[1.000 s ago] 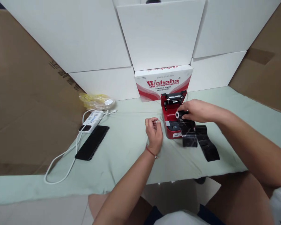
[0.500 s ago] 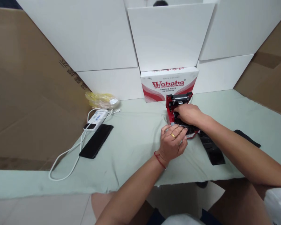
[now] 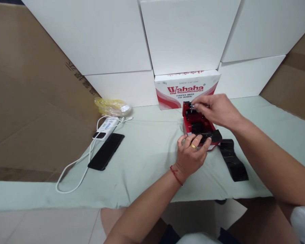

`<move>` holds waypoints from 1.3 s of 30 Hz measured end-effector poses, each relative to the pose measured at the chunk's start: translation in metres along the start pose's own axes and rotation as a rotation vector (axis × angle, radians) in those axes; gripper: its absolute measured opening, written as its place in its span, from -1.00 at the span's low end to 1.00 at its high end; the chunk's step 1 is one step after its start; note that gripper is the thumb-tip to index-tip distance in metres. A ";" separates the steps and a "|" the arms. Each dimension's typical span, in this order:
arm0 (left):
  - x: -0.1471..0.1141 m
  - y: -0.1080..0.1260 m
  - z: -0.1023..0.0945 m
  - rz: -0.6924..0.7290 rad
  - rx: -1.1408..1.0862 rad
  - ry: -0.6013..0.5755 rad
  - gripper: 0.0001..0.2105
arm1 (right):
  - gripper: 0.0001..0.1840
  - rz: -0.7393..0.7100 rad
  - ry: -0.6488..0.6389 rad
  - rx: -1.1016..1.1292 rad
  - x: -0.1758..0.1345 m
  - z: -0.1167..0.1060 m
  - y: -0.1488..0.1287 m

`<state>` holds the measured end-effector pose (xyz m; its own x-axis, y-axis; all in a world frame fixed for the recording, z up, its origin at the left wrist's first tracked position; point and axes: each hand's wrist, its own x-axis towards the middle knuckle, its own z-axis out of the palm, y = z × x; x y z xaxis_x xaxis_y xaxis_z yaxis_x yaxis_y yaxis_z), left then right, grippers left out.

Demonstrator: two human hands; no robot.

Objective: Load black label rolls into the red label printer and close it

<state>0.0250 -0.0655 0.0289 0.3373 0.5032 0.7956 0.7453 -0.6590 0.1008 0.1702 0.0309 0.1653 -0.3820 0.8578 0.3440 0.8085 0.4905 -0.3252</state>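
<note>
A small red-and-black label printer [image 3: 185, 127] stands on the cloth with its lid [image 3: 185, 107] raised and its dark inside showing. My left hand [image 3: 191, 152] is at the front edge, fingers bent over the rim and the black part there, steadying against it. Above the opening, my right hand [image 3: 215, 110] is closed in a pinch at the raised lid, where a shiny metal bit shows by the fingertips. What exactly it pinches is hidden. A strip of glossy black film [image 3: 234, 161] trails on the cloth to the right of the printer.
A Wahaha water carton [image 3: 188, 89] stands close behind the printer. On the left lie a black phone [image 3: 106, 151], a white power strip [image 3: 108, 126] with a looping white cable [image 3: 78, 186], and a clear-and-yellow plastic bag [image 3: 113, 106]. Cardboard walls [image 3: 40, 101] enclose the table.
My right hand has come up out of the printer's inside to its raised lid. My left hand stays at the front edge. The view has shifted slightly.
</note>
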 end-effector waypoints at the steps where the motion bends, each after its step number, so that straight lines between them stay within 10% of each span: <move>1: 0.001 0.001 0.000 0.005 0.022 0.014 -0.68 | -0.60 -0.024 0.128 -0.005 0.004 -0.003 0.003; 27: -0.004 0.008 0.008 -0.118 -0.058 0.034 -0.66 | -0.37 -0.137 -0.156 0.035 -0.082 0.032 0.038; 39: 0.007 -0.042 0.032 -1.012 -1.163 0.064 -0.23 | -0.23 -0.218 0.116 0.061 -0.138 0.047 -0.005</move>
<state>0.0145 -0.0166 0.0109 -0.0630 0.9896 0.1297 -0.2161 -0.1404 0.9662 0.1982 -0.0822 0.0784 -0.4870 0.7092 0.5097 0.6828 0.6731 -0.2841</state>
